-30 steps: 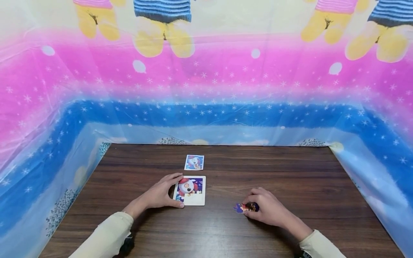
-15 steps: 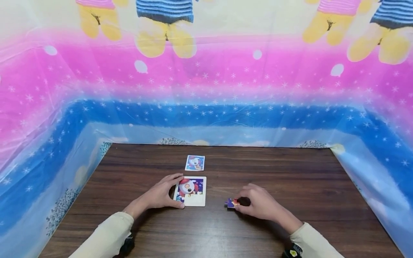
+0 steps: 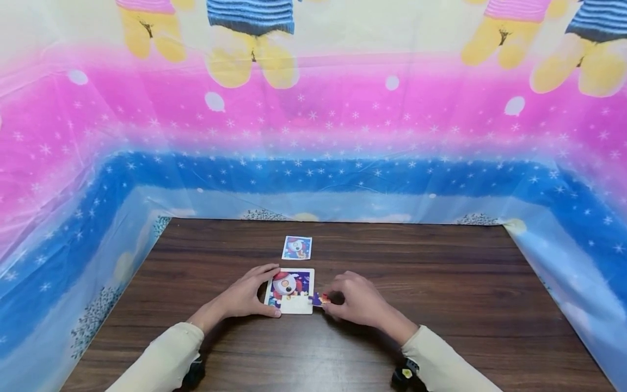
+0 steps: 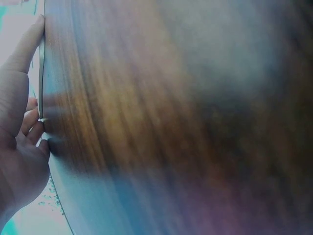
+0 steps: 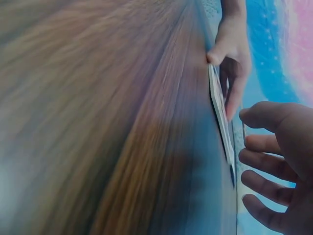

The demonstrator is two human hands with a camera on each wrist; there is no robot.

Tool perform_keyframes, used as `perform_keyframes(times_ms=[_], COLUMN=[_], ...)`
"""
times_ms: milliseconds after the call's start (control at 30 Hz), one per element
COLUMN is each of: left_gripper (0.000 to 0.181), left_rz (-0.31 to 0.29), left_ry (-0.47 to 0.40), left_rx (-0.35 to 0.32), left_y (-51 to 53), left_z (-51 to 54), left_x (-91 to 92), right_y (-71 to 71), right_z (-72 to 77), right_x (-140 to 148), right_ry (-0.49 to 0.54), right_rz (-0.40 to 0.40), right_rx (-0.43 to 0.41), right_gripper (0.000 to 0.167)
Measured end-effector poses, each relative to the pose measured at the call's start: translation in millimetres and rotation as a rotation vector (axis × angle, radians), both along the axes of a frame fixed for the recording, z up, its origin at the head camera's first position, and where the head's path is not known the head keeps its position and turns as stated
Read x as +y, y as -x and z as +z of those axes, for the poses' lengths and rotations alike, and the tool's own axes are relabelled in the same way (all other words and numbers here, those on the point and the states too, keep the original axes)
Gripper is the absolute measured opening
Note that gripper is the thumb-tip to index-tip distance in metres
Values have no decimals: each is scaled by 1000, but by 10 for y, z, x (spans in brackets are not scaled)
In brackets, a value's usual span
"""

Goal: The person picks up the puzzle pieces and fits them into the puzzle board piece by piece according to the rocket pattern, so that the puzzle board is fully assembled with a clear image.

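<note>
A square jigsaw board (image 3: 295, 306) with a white border lies on the table, its upper part filled with a cartoon picture and its lower right part bare white. My left hand (image 3: 245, 292) grips it by the left side, fingers at the upper corner and thumb at the lower one. Between thumb and fingers my right hand (image 3: 360, 298) pinches a purple and orange jigsaw piece (image 3: 317, 300), whose left end is at the board's right edge. The right wrist view shows the board (image 5: 218, 100) edge-on, beside the right hand's fingers. That hand partly hides the piece.
A small picture card (image 3: 297, 247) with a similar cartoon lies just behind the board. The dark wood table (image 3: 441, 272) ends at a patterned cloth (image 3: 352, 174), which hangs along the back and both sides.
My right hand has carried the jigsaw piece leftward, from the right part of the table to the board's right edge. The left hand and the board have stayed in place.
</note>
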State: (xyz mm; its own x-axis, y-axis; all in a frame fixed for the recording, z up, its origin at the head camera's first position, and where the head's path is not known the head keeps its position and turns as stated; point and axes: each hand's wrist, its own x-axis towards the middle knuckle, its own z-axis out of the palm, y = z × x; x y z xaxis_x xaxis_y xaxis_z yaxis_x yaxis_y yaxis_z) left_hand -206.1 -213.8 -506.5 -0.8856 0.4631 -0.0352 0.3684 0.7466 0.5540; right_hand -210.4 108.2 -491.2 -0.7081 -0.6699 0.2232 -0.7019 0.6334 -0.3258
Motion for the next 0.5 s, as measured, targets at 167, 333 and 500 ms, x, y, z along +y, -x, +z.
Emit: perform_keyframes(times_ms=[167, 333, 500], left_gripper=[107, 106, 106], left_rz=[5, 10, 5], left_ry=[0, 7, -4], left_rx=[-5, -10, -12], left_y=[5, 5, 9], left_z=[-2, -1, -3], left_x=[7, 4, -5], right_y=[45, 69, 75], right_z=[-25, -23, -21], right_x=[-197, -374, -530], right_ry=[23, 10, -11], right_rz=[31, 62, 70], right_rx=[-3, 11, 47], right_gripper=[21, 22, 21])
